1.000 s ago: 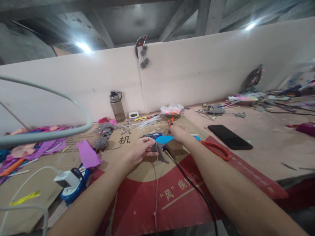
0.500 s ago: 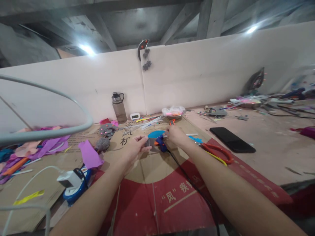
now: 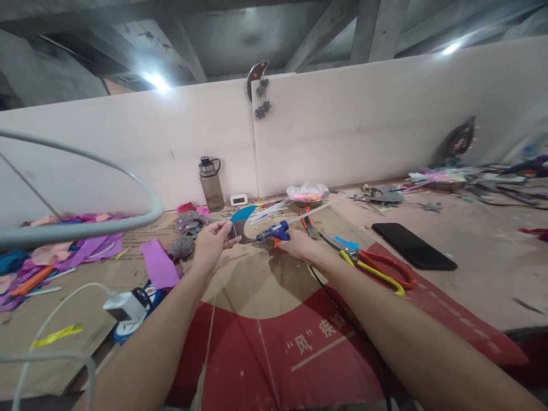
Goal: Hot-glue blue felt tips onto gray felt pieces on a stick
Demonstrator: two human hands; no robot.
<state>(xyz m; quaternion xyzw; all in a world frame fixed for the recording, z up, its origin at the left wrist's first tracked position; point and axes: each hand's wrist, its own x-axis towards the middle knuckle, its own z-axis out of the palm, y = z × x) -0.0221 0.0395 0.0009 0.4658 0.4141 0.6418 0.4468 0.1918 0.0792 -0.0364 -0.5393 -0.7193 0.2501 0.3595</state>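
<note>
My left hand (image 3: pixel 210 244) is raised above the cardboard sheet (image 3: pixel 257 285) and pinches a curved blue and grey felt piece (image 3: pixel 242 222) at its lower end. My right hand (image 3: pixel 299 245) grips a blue glue gun (image 3: pixel 274 233) whose nozzle points left at the felt piece. A black cord (image 3: pixel 338 308) runs from the gun back along my right forearm. Orange-handled scissors (image 3: pixel 377 265) lie just right of my right hand.
A black phone (image 3: pixel 413 246) lies to the right. A water bottle (image 3: pixel 211 184), a small white clock (image 3: pixel 238 199) and a bag-lined dish (image 3: pixel 308 193) stand by the white partition. Purple felt scraps (image 3: pixel 156 264), a grey yarn ball (image 3: pixel 180 248) and a white plug (image 3: pixel 124 305) lie left.
My left hand lifted the felt piece off the cardboard and tilted it upright. My right hand picked the glue gun up and brought its nozzle to the piece.
</note>
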